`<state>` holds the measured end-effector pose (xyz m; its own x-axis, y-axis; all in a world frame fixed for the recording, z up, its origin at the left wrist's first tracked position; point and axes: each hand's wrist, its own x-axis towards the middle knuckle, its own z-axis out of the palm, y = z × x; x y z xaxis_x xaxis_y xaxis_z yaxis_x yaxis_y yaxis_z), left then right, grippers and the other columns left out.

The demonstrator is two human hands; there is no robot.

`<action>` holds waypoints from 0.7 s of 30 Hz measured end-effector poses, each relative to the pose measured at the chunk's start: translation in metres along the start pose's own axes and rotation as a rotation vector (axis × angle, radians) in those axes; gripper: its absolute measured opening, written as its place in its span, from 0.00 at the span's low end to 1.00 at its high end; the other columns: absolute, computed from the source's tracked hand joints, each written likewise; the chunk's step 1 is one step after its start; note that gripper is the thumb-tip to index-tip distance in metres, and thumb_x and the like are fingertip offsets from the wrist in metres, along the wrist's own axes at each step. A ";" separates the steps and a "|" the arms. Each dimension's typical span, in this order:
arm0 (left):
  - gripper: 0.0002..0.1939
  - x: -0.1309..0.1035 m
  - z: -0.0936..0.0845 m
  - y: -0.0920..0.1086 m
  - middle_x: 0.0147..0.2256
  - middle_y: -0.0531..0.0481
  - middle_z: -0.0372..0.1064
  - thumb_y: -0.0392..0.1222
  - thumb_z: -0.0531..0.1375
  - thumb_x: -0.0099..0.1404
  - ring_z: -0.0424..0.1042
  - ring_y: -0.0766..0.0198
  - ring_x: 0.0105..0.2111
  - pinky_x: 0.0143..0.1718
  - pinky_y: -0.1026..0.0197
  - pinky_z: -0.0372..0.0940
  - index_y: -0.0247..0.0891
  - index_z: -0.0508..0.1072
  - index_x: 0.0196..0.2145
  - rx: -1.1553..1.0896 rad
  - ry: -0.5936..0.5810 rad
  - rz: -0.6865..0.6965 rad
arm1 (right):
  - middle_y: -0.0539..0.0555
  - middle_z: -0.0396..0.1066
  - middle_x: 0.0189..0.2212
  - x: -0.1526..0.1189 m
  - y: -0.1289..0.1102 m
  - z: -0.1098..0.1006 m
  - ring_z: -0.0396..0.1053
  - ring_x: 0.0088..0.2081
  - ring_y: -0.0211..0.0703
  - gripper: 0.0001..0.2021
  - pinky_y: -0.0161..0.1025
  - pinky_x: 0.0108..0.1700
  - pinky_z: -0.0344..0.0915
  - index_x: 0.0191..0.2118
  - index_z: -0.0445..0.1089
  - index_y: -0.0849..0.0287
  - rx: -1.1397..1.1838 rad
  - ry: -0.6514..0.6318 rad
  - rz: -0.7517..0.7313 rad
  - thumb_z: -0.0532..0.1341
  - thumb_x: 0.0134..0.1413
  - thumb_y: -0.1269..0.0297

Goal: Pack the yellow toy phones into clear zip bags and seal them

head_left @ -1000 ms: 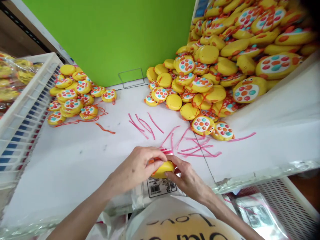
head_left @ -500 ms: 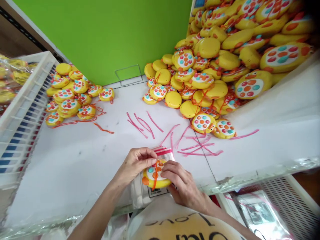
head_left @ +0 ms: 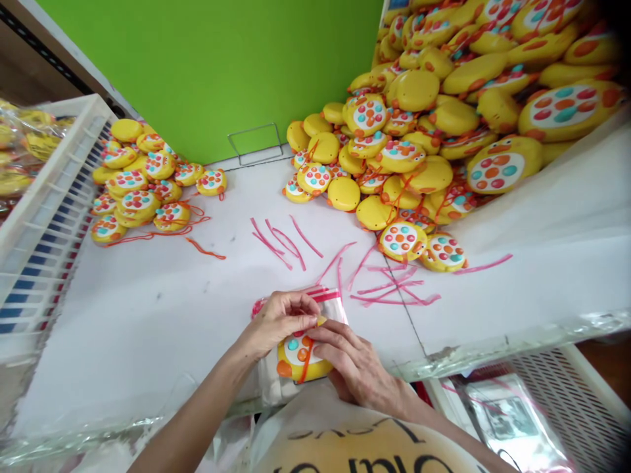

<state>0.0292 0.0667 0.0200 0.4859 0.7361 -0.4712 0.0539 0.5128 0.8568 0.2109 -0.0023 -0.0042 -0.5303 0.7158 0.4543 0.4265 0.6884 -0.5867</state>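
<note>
At the table's front edge, a yellow toy with a white dotted face and an orange cord lies over clear plastic bags with red-striped tops. My right hand is wrapped round the toy's right side, fingers across its dotted face. My left hand is at the toy's upper edge, thumb and forefinger pinched together beside the right fingertips. What the left fingertips pinch is too small to make out; the orange cord hangs down the toy from near there.
A large heap of yellow toys fills the back right, a smaller pile the left. Pink strips lie mid-table. A wire stand is by the green panel. White baskets stand left and lower right.
My left hand has shifted slightly right, nearer the right fingertips. The toy has tilted and moved slightly left and down. More red-striped plastic shows behind my left hand.
</note>
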 end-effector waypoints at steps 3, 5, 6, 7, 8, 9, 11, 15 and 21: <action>0.06 -0.003 -0.002 0.001 0.27 0.52 0.69 0.38 0.65 0.53 0.67 0.69 0.28 0.31 0.68 0.61 0.34 0.73 0.28 0.015 0.018 -0.003 | 0.62 0.67 0.48 0.001 0.001 0.002 0.56 0.58 0.51 0.20 0.48 0.52 0.66 0.50 0.58 0.63 0.044 0.010 -0.020 0.49 0.52 0.82; 0.07 -0.008 -0.007 0.000 0.28 0.53 0.69 0.40 0.64 0.55 0.67 0.69 0.28 0.30 0.68 0.61 0.35 0.73 0.30 0.040 0.088 0.015 | 0.62 0.66 0.48 0.001 0.000 0.002 0.56 0.58 0.51 0.20 0.48 0.52 0.66 0.51 0.58 0.62 0.086 0.024 -0.005 0.50 0.52 0.82; 0.07 -0.011 -0.009 -0.002 0.28 0.53 0.70 0.41 0.63 0.56 0.67 0.68 0.28 0.31 0.67 0.61 0.35 0.73 0.31 0.077 0.160 0.040 | 0.61 0.66 0.48 0.001 0.000 0.002 0.57 0.57 0.50 0.21 0.48 0.53 0.65 0.52 0.57 0.61 0.123 0.049 0.018 0.50 0.52 0.82; 0.07 -0.014 -0.011 -0.006 0.29 0.52 0.70 0.43 0.62 0.58 0.67 0.67 0.29 0.32 0.66 0.62 0.36 0.73 0.33 0.132 0.258 0.073 | 0.60 0.66 0.48 0.001 0.000 0.002 0.58 0.56 0.49 0.21 0.47 0.53 0.65 0.52 0.56 0.59 0.165 0.083 0.066 0.51 0.53 0.81; 0.08 -0.017 -0.012 -0.012 0.30 0.52 0.71 0.43 0.60 0.60 0.68 0.66 0.30 0.33 0.65 0.63 0.36 0.72 0.33 0.209 0.370 0.117 | 0.59 0.65 0.48 0.001 0.000 0.002 0.60 0.55 0.48 0.21 0.47 0.53 0.65 0.53 0.56 0.57 0.209 0.122 0.147 0.52 0.54 0.79; 0.08 -0.020 -0.011 -0.021 0.31 0.51 0.71 0.44 0.59 0.62 0.69 0.65 0.32 0.35 0.64 0.63 0.36 0.72 0.34 0.313 0.470 0.166 | 0.59 0.65 0.48 0.001 0.001 0.002 0.62 0.53 0.47 0.21 0.46 0.52 0.65 0.54 0.55 0.56 0.258 0.170 0.252 0.53 0.55 0.77; 0.08 -0.025 -0.005 -0.041 0.32 0.49 0.71 0.42 0.56 0.64 0.69 0.62 0.35 0.39 0.60 0.64 0.36 0.72 0.33 0.570 0.568 0.294 | 0.57 0.65 0.49 0.003 0.004 0.000 0.65 0.50 0.45 0.22 0.43 0.50 0.66 0.56 0.55 0.54 0.388 0.274 0.492 0.56 0.57 0.73; 0.10 -0.023 0.021 -0.082 0.43 0.41 0.69 0.36 0.55 0.64 0.66 0.54 0.46 0.47 0.52 0.65 0.34 0.71 0.42 1.055 0.525 0.582 | 0.56 0.64 0.51 0.014 0.015 -0.009 0.66 0.50 0.44 0.22 0.39 0.49 0.67 0.56 0.57 0.54 0.733 0.426 0.761 0.60 0.56 0.65; 0.15 -0.007 0.036 -0.097 0.41 0.39 0.69 0.31 0.55 0.63 0.66 0.53 0.41 0.42 0.51 0.67 0.29 0.66 0.49 1.342 0.600 0.624 | 0.55 0.68 0.44 0.023 0.018 -0.015 0.68 0.44 0.44 0.20 0.37 0.41 0.71 0.50 0.60 0.57 0.930 0.374 0.877 0.62 0.54 0.60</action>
<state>0.0520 -0.0045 -0.0519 0.3441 0.8976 0.2755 0.8381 -0.4259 0.3409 0.2169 0.0285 0.0057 -0.0432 0.9701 -0.2389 -0.2142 -0.2425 -0.9462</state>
